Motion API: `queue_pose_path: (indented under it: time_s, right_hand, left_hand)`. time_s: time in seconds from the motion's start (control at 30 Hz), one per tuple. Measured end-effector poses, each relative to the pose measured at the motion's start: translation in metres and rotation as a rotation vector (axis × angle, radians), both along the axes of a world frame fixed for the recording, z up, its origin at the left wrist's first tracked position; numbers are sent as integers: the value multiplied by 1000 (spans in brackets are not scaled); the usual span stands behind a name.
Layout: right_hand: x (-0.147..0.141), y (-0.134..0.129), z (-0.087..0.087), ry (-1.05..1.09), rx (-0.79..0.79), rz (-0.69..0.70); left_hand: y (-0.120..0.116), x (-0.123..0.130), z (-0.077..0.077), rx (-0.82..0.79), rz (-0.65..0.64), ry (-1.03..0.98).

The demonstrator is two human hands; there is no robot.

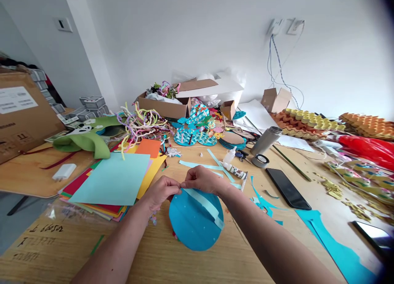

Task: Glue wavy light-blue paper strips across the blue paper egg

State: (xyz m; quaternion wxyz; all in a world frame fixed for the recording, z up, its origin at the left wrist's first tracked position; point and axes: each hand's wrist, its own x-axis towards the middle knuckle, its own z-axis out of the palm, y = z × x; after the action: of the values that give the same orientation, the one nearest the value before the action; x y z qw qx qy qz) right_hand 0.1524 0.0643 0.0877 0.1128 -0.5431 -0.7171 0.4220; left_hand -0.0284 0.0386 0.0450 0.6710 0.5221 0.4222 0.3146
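On the right of the bench point(154, 257) lay a dark phone point(288, 188), with a second phone point(375, 238) nearer the edge of view, while a grey metal flask point(266, 140) stood farther back. A white charger point(64, 172) sat at the left, near a large cardboard carton point(26, 130). Behind, cables point(278, 60) hung from a socket point(276, 26) on the white wall point(184, 33).
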Motion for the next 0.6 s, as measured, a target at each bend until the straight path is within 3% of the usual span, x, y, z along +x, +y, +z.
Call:
queue_pose_path:
  time_s: [0.3, 0.47, 0.6]
  right_hand:
    - [2, -1, -8, 11, 58, -26]
    - [0, 0, 1, 24, 33, -17]
    - [17, -1, 15, 291, 30, -171]
  left_hand:
    - [-2, 3, 4, -43, 51, -44]
    - [-1, 2, 2, -95, 78, -85]
    - [3, -1, 0, -131, 129, -148]
